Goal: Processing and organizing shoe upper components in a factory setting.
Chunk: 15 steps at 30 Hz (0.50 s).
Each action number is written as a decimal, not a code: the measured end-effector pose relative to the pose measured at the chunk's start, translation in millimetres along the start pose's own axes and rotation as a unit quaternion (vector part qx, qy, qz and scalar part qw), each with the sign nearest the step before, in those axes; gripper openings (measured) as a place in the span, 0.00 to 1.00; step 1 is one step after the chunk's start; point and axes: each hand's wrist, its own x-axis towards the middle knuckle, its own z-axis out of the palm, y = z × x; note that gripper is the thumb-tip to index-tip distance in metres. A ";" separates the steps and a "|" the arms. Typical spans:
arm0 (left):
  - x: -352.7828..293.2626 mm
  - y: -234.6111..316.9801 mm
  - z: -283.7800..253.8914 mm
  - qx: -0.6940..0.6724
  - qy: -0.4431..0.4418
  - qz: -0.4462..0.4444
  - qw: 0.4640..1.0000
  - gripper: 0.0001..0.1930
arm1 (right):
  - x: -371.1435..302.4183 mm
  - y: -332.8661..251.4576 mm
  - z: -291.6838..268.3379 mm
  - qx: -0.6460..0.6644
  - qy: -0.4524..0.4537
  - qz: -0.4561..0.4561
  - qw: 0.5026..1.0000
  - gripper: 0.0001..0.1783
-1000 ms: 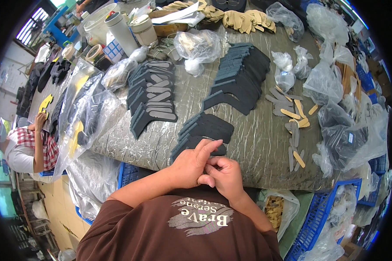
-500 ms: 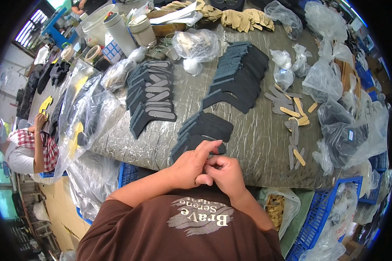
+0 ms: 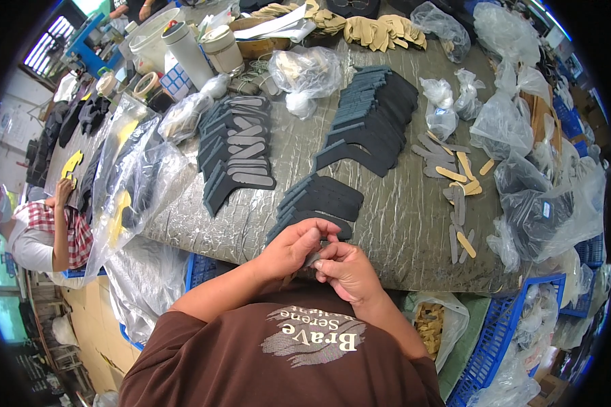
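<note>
Head view: a mostly hidden grey strip [image 3: 311,260] lies between left hand [image 3: 286,252] and right hand [image 3: 349,273], pinched by the right fingers, at their left; the left grip and the strip's long axis can't be told. Dark pieces [image 3: 329,195] lie just far.

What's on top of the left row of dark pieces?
Grey strips, toward the right ends of the dark pieces. The pieces overlap; their covered parts and the surfaces under the strips can't be seen.

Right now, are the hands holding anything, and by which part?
A small grey piece appears held between the left hand and right hand; which part is gripped cannot be told.
</note>
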 end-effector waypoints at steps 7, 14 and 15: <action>6.9 3.8 4.8 0.082 0.059 -0.097 0.990 0.12 | 0.6 1.5 1.3 0.018 0.009 0.021 1.000 0.03; 7.1 11.3 -1.3 0.235 0.102 -0.042 0.966 0.09 | 1.2 10.7 -3.1 0.039 -0.020 -0.046 0.998 0.04; 6.8 11.4 -6.3 0.336 0.123 0.003 0.934 0.08 | 1.2 9.2 -4.3 0.039 -0.021 -0.045 0.998 0.04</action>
